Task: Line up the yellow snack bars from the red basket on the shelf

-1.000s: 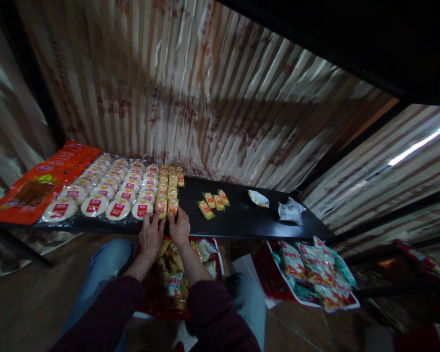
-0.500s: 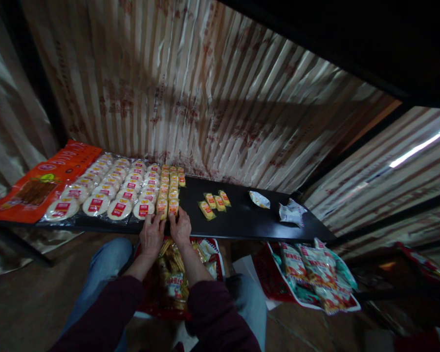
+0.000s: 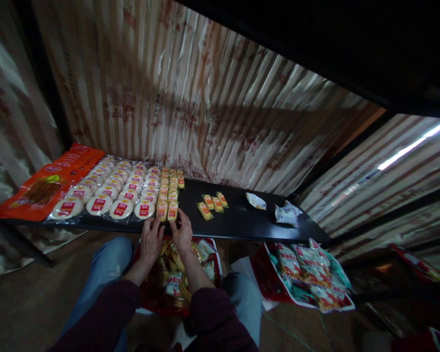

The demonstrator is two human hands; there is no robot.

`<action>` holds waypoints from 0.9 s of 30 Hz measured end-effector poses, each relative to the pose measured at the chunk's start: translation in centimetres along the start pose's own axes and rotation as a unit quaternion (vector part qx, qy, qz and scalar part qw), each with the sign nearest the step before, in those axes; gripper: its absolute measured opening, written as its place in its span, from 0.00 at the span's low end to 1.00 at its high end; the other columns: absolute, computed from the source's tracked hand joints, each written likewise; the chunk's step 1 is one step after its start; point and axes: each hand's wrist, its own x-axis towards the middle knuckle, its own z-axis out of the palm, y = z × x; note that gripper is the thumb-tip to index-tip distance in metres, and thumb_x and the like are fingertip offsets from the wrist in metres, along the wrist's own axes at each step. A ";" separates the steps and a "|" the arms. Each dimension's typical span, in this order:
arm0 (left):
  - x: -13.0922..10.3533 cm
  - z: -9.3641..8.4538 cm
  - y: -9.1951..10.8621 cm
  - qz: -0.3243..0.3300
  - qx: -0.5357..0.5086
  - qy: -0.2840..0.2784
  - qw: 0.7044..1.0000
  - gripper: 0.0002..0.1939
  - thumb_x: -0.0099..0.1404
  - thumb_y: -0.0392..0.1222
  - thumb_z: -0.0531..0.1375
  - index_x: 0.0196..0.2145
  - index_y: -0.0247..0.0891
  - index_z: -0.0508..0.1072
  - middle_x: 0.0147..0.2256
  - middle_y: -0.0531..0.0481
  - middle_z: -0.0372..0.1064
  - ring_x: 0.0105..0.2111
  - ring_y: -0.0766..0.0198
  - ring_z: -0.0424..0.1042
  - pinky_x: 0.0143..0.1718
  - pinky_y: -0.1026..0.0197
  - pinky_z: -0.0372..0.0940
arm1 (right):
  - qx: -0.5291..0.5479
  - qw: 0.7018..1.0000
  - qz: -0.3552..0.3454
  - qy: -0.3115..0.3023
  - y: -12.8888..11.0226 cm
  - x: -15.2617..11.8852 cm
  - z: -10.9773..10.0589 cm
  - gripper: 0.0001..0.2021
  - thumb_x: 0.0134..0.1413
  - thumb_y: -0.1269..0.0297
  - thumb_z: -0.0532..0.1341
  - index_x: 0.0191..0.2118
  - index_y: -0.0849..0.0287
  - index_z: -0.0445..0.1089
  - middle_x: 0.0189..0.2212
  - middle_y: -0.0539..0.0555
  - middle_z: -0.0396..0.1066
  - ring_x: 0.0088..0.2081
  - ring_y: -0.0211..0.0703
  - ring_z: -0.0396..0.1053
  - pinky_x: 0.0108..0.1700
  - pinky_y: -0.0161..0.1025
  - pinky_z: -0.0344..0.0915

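Two columns of small yellow snack packets (image 3: 172, 211) run from the front edge of the black shelf (image 3: 238, 225) toward the back. My left hand (image 3: 151, 239) is at the front end of the left column, fingers apart. Beside it, my right hand (image 3: 182, 232) has its spread fingers at the front packet of the right column. Neither hand has a packet lifted. Left of the columns lie rows of round white crackers (image 3: 121, 209) in clear wrap with red labels. Several loose yellow packets (image 3: 205, 210) lie farther right.
An orange snack bag (image 3: 40, 190) lies at the shelf's left end. A white-blue packet (image 3: 255, 201) and a crumpled silvery one (image 3: 287, 214) are on the right. Below are a red bag of snacks (image 3: 172, 281) between my knees and an open red bag (image 3: 269, 278) of packets.
The view has shifted slightly. My hands have drawn back a little from the front packets, which now show more fully.
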 end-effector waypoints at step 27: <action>3.2 -0.2 -0.2 0.134 0.121 -0.064 0.982 0.27 0.65 0.38 0.50 0.61 0.31 0.58 0.63 0.35 0.49 0.66 0.50 0.39 0.62 0.41 0.46 | -0.091 0.995 0.002 -0.029 -1.5 3.4 1.8 0.28 0.63 0.57 0.44 0.65 0.66 0.47 0.62 0.63 0.56 0.62 0.49 0.55 0.60 0.49 0.54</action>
